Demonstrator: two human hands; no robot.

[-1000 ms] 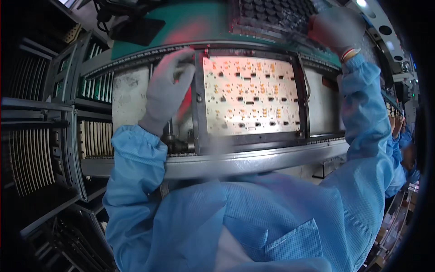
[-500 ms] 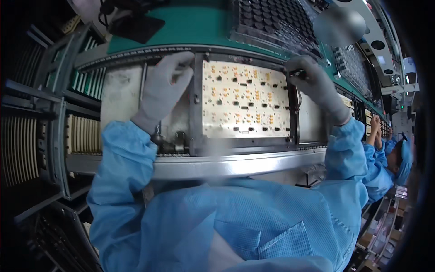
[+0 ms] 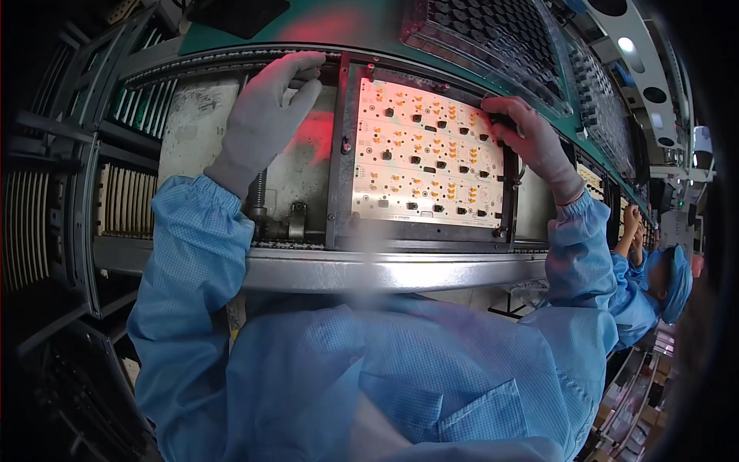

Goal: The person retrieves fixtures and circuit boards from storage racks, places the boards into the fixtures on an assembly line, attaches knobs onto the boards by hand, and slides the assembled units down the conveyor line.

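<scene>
A cream circuit board (image 3: 431, 173) with rows of small orange and black parts lies in a dark metal carrier frame (image 3: 343, 165) on a conveyor. My left hand (image 3: 269, 115), in a grey glove, is beside the carrier's far left corner. Its thumb stands apart from the fingers, and nothing shows between them. At the board's far right corner is my gloved right hand (image 3: 535, 146), its fingers curled together. A small black part (image 3: 504, 121) shows between them, partly hidden. Whether the fingertips touch the board cannot be told.
Beyond the conveyor, a clear tray (image 3: 477, 46) of black cylindrical parts stands on a green mat (image 3: 346, 32). Racks of boards (image 3: 131, 200) are at the left. A metal rail (image 3: 416, 273) runs along the near side. Another person (image 3: 650, 285) in blue works at the right.
The view has shifted, so the carrier and board appear slightly farther right and up. Red light now falls on the board and mat. Both hands keep nearly the same places by the carrier.
</scene>
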